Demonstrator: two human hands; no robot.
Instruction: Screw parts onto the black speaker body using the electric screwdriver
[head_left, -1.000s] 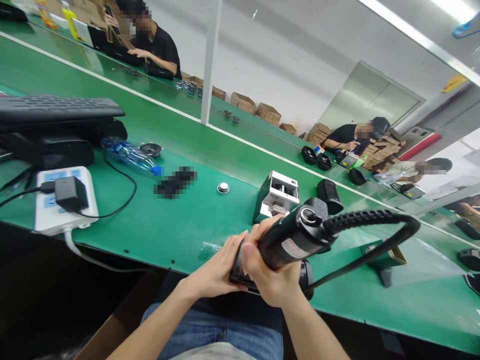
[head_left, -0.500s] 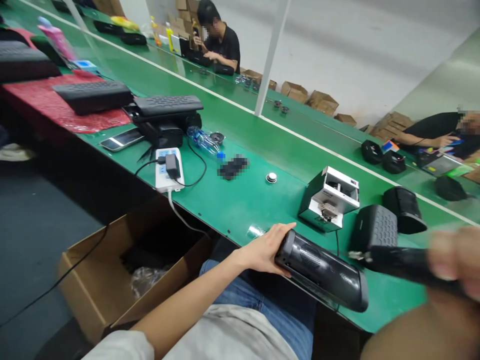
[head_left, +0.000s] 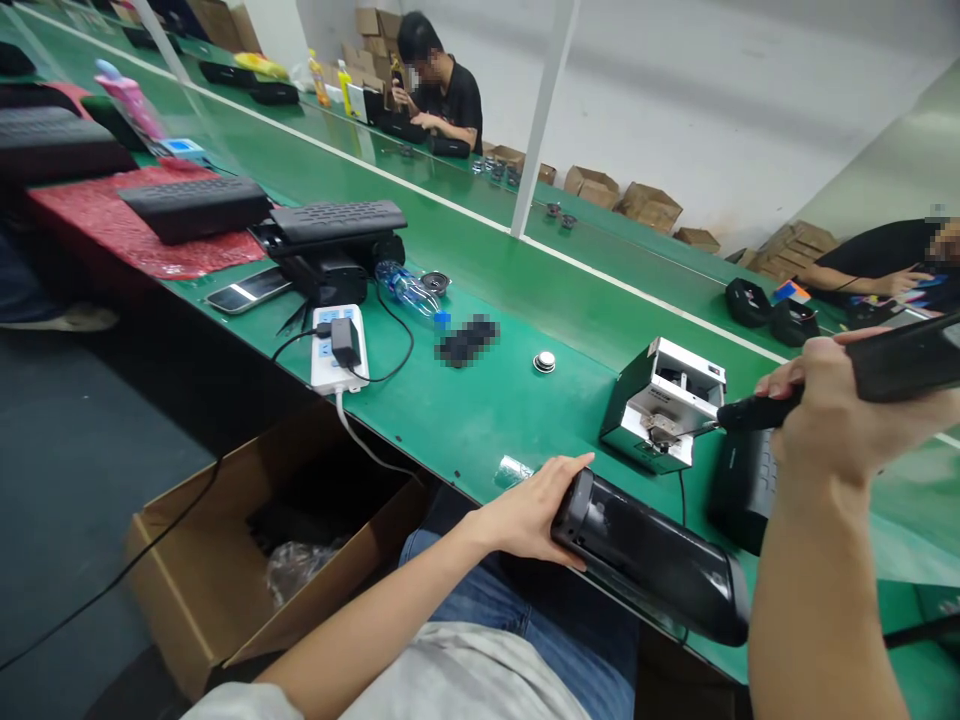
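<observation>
My left hand point(head_left: 534, 508) grips the near end of a long black speaker housing point(head_left: 651, 556) that lies across the front edge of the green bench point(head_left: 480, 400). My right hand point(head_left: 832, 400) is raised at the right and is shut on a black electric screwdriver point(head_left: 847, 385). Its bit tip points left, close to the small white and green screw feeder box point(head_left: 664, 400). A second black speaker point(head_left: 742, 480) lies behind my right forearm, partly hidden.
A white power strip point(head_left: 337, 345) with a plugged adapter, a water bottle point(head_left: 405, 288), a small round metal part point(head_left: 544, 361), black speakers on a stand point(head_left: 337, 225) and a phone point(head_left: 247, 290) sit to the left. An open cardboard box point(head_left: 277, 540) stands on the floor. Other people work along the far bench.
My head turned left, then steadied. My right hand lifted the screwdriver off the speaker and swung it up toward the feeder box. My left hand keeps hold of the speaker's end.
</observation>
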